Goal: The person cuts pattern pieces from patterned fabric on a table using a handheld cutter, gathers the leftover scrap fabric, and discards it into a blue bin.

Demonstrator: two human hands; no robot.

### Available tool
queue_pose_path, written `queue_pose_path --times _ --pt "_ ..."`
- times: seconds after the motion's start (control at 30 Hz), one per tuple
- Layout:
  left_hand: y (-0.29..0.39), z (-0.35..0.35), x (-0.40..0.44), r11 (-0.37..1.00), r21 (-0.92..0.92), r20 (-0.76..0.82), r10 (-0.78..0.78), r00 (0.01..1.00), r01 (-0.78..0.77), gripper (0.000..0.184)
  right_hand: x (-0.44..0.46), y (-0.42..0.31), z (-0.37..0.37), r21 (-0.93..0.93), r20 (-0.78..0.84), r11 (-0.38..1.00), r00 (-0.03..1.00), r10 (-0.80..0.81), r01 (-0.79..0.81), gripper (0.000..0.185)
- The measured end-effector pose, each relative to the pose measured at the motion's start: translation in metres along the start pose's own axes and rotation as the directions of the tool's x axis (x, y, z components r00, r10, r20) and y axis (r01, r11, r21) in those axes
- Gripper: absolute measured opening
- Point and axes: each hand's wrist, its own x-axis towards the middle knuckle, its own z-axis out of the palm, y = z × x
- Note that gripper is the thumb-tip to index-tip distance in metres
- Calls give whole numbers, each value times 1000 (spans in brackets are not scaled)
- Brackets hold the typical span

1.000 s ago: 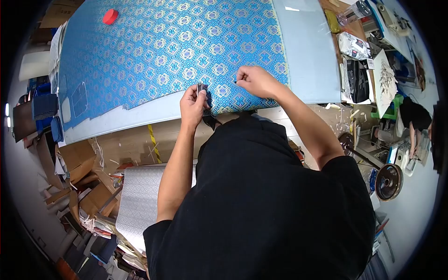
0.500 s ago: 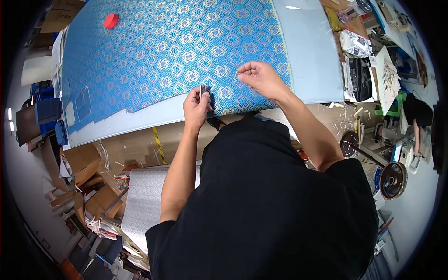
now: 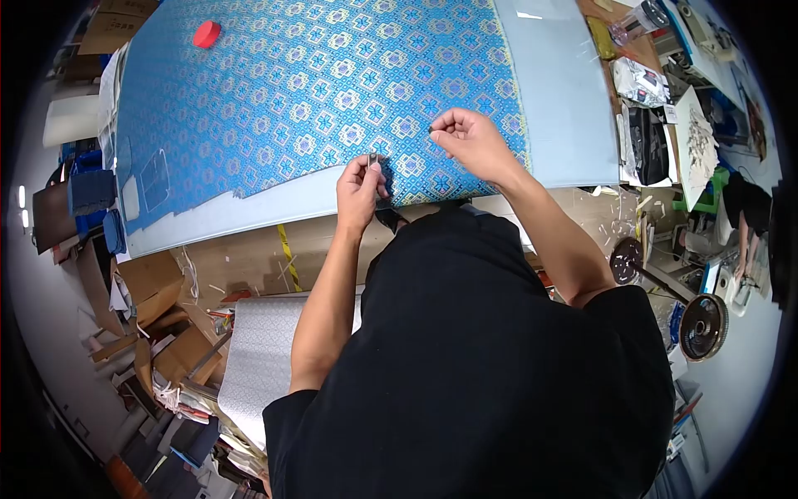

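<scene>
Blue patterned fabric (image 3: pixel 307 91) lies over a pale table (image 3: pixel 565 100). Near the fabric's front edge, my left hand (image 3: pixel 361 190) pinches a small metal tool (image 3: pixel 373 160) between thumb and fingers, pointing away from me. To its right and a little farther off, my right hand (image 3: pixel 467 138) is above the fabric with thumb and index finger pinched together. A tiny dark thing shows at those fingertips, too small to name. The two hands are apart.
A red round object (image 3: pixel 206 34) rests on the fabric at the far left. Bags and a clear bottle (image 3: pixel 644 20) are at the right. A fan (image 3: pixel 702 326) stands at the lower right, near another person (image 3: pixel 745 204). Cardboard boxes (image 3: pixel 150 287) lie at the left.
My right hand has lifted slightly from the fabric and turned, its fingers spreading a little and then closing. The whole view has shifted slightly. My left hand still holds the tool.
</scene>
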Motion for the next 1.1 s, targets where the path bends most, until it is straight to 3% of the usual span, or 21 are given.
queue_pose_path --times 0.13,0.23,0.37,0.8,1.1 --pt "10 8 -13 999 -31 53 47 997 -45 18 -11 -15 21 89 30 995 999 35 -37 8" --pt "27 18 -26 997 -64 75 42 996 -38 19 -18 -13 39 305 73 952 997 -15 -8 7" --pt "38 25 -35 992 -98 76 82 994 -74 21 -22 -2 56 412 99 911 993 -70 23 7" --pt "49 35 -44 988 -74 52 141 989 -137 22 -25 -4 63 507 91 862 995 -37 -14 5" --pt "44 36 -42 989 -59 72 137 988 -133 23 -29 -2 63 385 37 920 995 -89 68 5"
